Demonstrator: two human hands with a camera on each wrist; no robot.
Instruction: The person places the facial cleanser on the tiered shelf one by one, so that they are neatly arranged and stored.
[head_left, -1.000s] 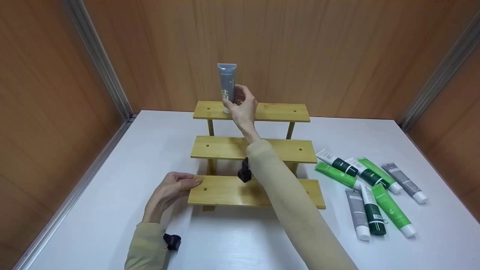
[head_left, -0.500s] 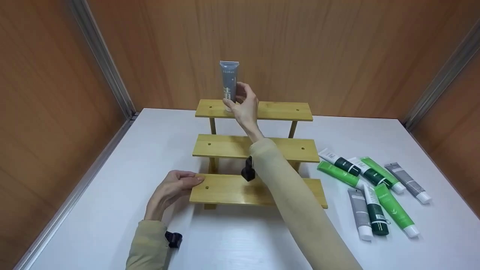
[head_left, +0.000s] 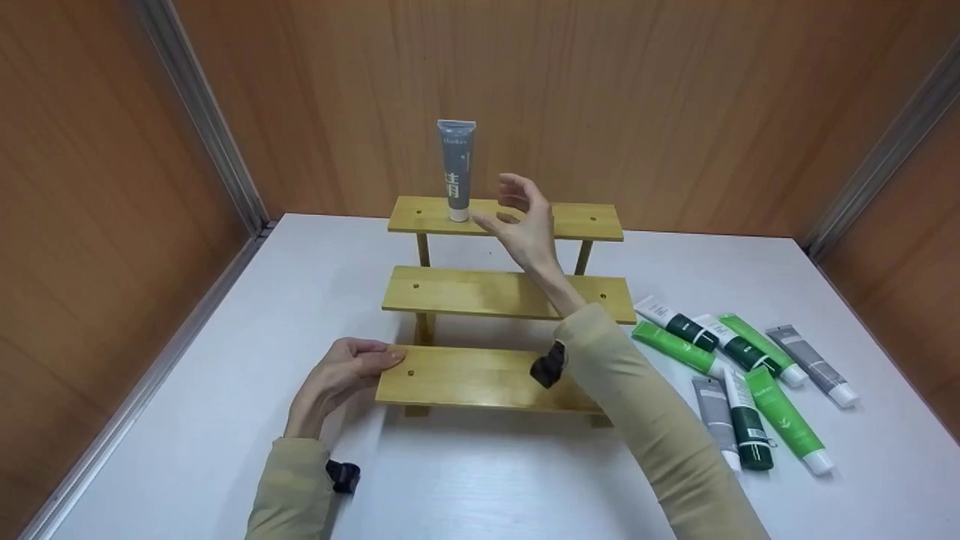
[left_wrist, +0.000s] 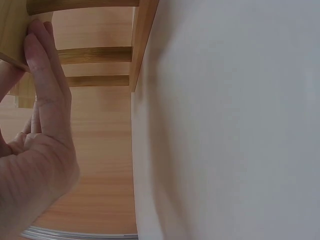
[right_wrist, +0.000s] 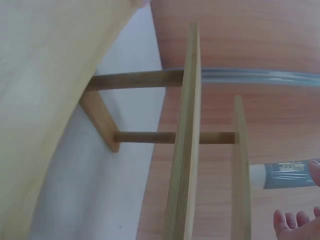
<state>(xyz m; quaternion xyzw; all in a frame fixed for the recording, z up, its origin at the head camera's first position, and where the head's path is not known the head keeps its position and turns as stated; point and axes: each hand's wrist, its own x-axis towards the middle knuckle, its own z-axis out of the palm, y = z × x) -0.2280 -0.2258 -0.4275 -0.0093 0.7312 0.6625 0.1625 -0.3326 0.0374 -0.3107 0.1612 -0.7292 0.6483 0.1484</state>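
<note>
A blue-grey squeeze tube (head_left: 457, 165) stands upright on its white cap on the top step of a three-step wooden display stand (head_left: 442, 291), left of its middle. Just right of the tube, my right hand (head_left: 529, 225) has its thumb and fingers spread apart, with nothing between them. The right wrist view catches only its fingertips (right_wrist: 291, 220) beside the tube (right_wrist: 290, 174). At the front step's left end, my left hand (head_left: 341, 379) pinches the board's corner, thumb on top. Seen from the left wrist, the fingers (left_wrist: 47, 85) lie under the board (left_wrist: 12, 30).
Several squeeze tubes lie in a loose pile on the white table (head_left: 495, 480) right of the stand: green ones (head_left: 787, 420), grey ones (head_left: 810, 364) and white-and-dark-green ones (head_left: 746, 420). Wooden panels (head_left: 585, 97) wall the table at the back and both sides.
My right hand has let go of the blue-grey tube and moved off to the right, leaving it standing on the top step. The left hand keeps its place on the front step.
</note>
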